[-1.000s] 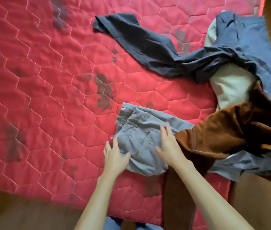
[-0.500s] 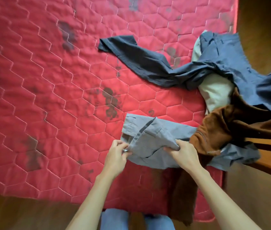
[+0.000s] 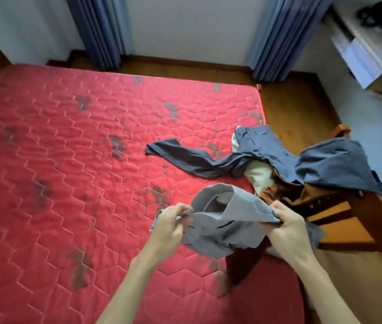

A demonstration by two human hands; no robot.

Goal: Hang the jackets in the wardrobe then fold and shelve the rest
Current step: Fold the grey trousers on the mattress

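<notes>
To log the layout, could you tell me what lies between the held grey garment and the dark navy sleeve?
Head view: between the grey fabric garment and dark navy cloth sleeve, only stained red quilted mattress shows.

The light grey cloth garment (image 3: 227, 220) is bunched between my left grip (image 3: 167, 226) and my right grip (image 3: 289, 230), so I cannot tell what kind of clothing it is. Part of it disappears behind my right wrist. The cream cloth (image 3: 258, 175) shows only as a patch under the dark blue garments (image 3: 267, 150), which also cover much of the brown corduroy garment (image 3: 276, 195). The orange wooden chair (image 3: 353, 235) is draped over and cut off by the right edge. The red quilted mattress (image 3: 68, 171) runs off the left and bottom edges. The white furniture (image 3: 362, 54) at top right is blurred, and I cannot make out the dark things on it.
</notes>
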